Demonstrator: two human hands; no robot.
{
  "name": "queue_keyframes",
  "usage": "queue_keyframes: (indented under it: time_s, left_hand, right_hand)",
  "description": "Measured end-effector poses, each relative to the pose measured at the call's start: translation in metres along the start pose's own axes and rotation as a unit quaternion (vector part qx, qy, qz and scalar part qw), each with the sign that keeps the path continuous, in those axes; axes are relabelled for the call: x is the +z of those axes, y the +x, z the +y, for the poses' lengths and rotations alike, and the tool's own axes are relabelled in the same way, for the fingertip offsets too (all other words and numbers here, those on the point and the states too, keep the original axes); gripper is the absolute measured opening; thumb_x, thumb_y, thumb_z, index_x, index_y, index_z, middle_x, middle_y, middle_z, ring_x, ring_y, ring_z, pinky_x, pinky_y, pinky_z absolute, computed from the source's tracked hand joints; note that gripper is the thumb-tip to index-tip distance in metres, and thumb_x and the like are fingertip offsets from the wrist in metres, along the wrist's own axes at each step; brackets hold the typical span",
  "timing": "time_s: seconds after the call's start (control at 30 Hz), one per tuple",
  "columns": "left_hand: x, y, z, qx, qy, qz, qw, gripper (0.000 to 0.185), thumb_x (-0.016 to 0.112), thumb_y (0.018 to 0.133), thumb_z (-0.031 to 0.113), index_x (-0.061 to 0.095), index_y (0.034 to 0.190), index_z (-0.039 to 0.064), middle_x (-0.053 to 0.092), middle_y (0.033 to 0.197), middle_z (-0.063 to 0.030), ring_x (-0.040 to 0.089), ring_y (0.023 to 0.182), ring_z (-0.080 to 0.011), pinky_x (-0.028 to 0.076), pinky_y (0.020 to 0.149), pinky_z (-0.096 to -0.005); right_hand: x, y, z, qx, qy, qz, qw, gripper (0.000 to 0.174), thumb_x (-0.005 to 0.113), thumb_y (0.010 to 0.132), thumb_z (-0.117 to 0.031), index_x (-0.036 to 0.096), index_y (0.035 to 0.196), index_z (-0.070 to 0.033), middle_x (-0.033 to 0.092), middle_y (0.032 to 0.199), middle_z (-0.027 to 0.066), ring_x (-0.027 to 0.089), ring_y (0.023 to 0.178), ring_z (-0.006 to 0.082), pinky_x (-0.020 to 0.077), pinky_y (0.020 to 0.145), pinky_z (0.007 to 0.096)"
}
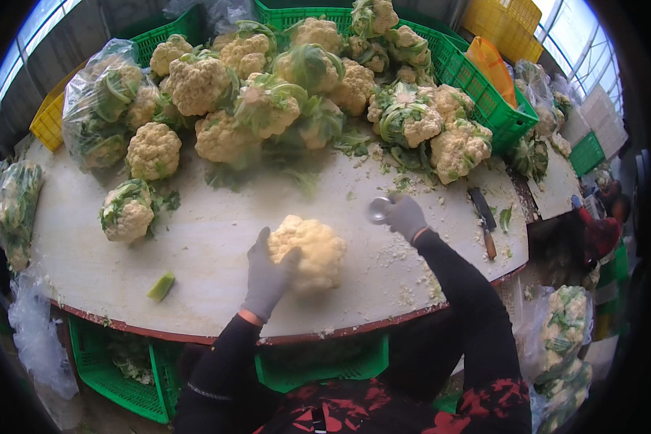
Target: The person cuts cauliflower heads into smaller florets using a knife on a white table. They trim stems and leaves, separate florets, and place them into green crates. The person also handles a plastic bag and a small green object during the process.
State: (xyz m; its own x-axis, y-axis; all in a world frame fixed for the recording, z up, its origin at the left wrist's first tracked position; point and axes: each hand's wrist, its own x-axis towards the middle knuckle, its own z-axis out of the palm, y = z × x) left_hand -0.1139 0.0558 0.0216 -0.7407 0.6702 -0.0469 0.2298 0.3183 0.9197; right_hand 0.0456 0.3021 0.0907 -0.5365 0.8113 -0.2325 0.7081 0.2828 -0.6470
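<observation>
A trimmed cauliflower head rests on the white worktop, its left side in the grip of my gray-gloved left hand. To its right and a little higher in the view, my right hand, gloved in gray too, holds a small round metal tool; its exact kind cannot be told. The two hands are well apart. Farther right lies a knife with a dark blade and a wooden handle. A cut green stalk piece lies left of my left hand.
Cauliflowers with leaves are heaped along the far side, before a green crate. A bagged bunch stands at left, near a single cauliflower. Crumbs litter the right side. Green crates sit below the near edge. Other people work at both sides.
</observation>
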Motion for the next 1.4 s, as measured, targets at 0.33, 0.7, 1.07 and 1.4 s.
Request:
queue_keyframes:
  time_s: [0.33, 0.7, 1.07, 1.4]
  left_hand:
    - [0.016, 0.007, -0.016, 0.015, -0.104, 0.014, 0.994, 0.081, 0.065, 0.101, 0.046, 0.038, 0.152, -0.011, 0.052, 0.146, -0.0273, 0.052, 0.135, -0.0309, 0.043, 0.111, -0.0372]
    - [0.036, 0.008, -0.005, 0.066, -0.024, 0.030, 0.997, 0.059, 0.055, 0.104, 0.032, 0.043, 0.153, 0.000, 0.052, 0.138, -0.0250, 0.051, 0.128, -0.0355, 0.041, 0.109, -0.0417]
    - [0.039, 0.007, -0.025, 0.037, -0.050, 0.046, 0.997, 0.055, 0.054, 0.104, 0.032, 0.048, 0.149, 0.001, 0.052, 0.143, -0.0287, 0.051, 0.132, -0.0405, 0.041, 0.111, -0.0417]
    - [-0.017, 0.024, 0.036, -0.045, 0.340, -0.110, 0.933, 0.058, 0.058, 0.099, 0.050, 0.060, 0.139, 0.008, 0.070, 0.116, -0.0259, 0.067, 0.113, -0.0396, 0.052, 0.097, -0.0427]
  right_hand:
    - [0.009, -0.003, 0.018, -0.190, -0.199, -0.056, 0.960, 0.037, 0.065, 0.094, -0.046, 0.075, 0.101, -0.011, 0.073, 0.093, 0.0107, 0.070, 0.071, 0.0232, 0.0571, 0.064, 0.0379]
    - [0.003, 0.040, -0.019, -0.107, 0.038, -0.232, 0.966, 0.057, 0.066, 0.089, -0.055, 0.075, 0.113, -0.004, 0.074, 0.108, 0.0189, 0.071, 0.090, 0.0299, 0.0544, 0.087, 0.0387]
    - [0.020, 0.025, 0.070, -0.016, 0.132, -0.296, 0.946, 0.044, 0.065, 0.095, -0.048, 0.074, 0.113, -0.009, 0.073, 0.091, 0.0148, 0.070, 0.069, 0.0237, 0.0573, 0.067, 0.0366]
    - [0.066, -0.025, 0.091, -0.039, 0.259, -0.127, 0.957, 0.034, 0.069, 0.094, -0.035, 0.072, 0.116, -0.009, 0.073, 0.095, 0.0119, 0.072, 0.081, 0.0248, 0.0570, 0.074, 0.0347]
